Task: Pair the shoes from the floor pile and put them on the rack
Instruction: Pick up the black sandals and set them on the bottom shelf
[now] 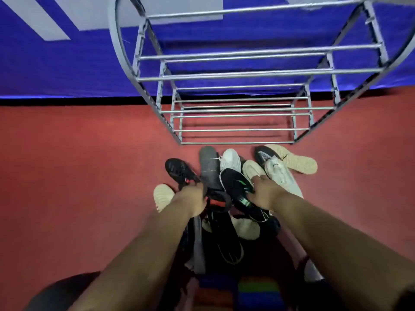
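A pile of mixed shoes lies on the red floor in front of a grey metal rack whose bars hold nothing. My left hand is closed on the heel of a black shoe with red trim at the pile's left. My right hand grips a black shoe with green marks in the middle. A grey sole-up shoe lies between them. White shoes and cream shoes lie to the right, and another cream shoe sits left of my left wrist.
A blue wall banner hangs behind the rack. Red floor stretches to both sides of the pile. More dark shoes lie under my forearms, close to my body.
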